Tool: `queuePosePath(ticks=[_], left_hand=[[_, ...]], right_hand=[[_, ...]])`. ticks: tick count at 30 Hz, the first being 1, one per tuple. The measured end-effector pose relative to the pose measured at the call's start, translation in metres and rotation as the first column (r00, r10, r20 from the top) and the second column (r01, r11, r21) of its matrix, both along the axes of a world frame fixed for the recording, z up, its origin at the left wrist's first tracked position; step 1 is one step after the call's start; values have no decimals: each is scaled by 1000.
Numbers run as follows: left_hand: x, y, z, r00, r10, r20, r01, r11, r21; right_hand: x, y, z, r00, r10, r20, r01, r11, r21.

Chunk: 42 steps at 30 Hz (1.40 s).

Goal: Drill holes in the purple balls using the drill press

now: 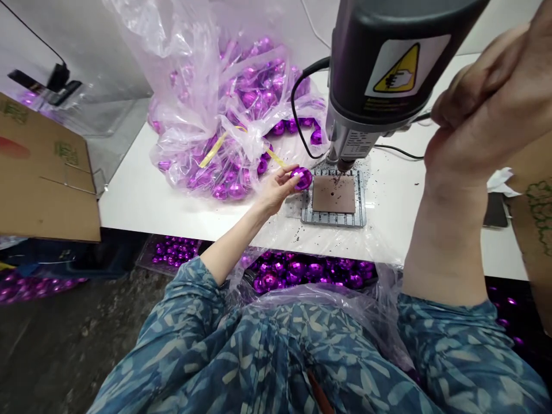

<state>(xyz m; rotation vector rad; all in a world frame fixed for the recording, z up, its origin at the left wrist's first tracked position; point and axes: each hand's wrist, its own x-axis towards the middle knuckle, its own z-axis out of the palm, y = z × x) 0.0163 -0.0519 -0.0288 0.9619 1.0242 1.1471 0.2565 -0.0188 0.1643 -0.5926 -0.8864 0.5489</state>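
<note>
My left hand (278, 190) pinches a shiny purple faceted ball (301, 178), like a small disco-ball ornament, at the left edge of the drill press base (360, 217). On that grey slotted base lies a brown square board (334, 201) with a small dark hole. Above it hangs the black head of the drill press (383, 75), its chuck (345, 165) pointing down over the board. My right hand (487, 86) is raised beside the head at the right, fingers curled closed. What it grips is hidden behind the hand.
Clear plastic bags (241, 109) of purple balls lie on the white table (142, 190). More purple balls (310, 270) fill a plastic-lined container below the table's front edge. Cardboard boxes (47, 178) stand left and right. Dark shavings surround the base; a black cable (297, 98) loops beside the head.
</note>
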Motion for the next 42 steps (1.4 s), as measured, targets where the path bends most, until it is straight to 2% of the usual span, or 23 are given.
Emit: queuePosePath(ticks=[2,4,7,10,15,21,26,31,37,42], left_hand=[[19,-5,-8,998,-62,-27,64,994,86],[37,-2,-18,996,-70,-47,76,985,153],[53,10,-32,995,-32,-89,50,977,209],[60,19,-39,987,-26,-161,65,967,247],[66,18,-35,972,-50,-228,112,957,267],[71,9,-30,968,-20,-250,84,965,250],[78,2,-32,978,6,-209,57,954,293],[83,-3,-33,985,56,-163,-14,969,245],[75,-5,-30,974,174,-145,-150,975,166],[76,-6,-29,979,122,-162,-93,980,178]], right_hand=[[2,5,-4,1000,6,25,-8,997,82],[3,7,-6,998,19,66,-26,993,119],[3,3,-5,991,32,128,-48,991,124],[2,-5,-2,982,29,185,-49,994,103],[1,-10,0,978,22,208,-37,997,67],[0,-2,-4,989,32,141,-55,985,163],[0,-3,-5,991,61,123,-82,981,173],[0,-6,-2,990,46,137,-68,985,161],[0,-12,0,981,35,189,-58,992,116],[-3,-4,1,990,1,143,-21,990,138]])
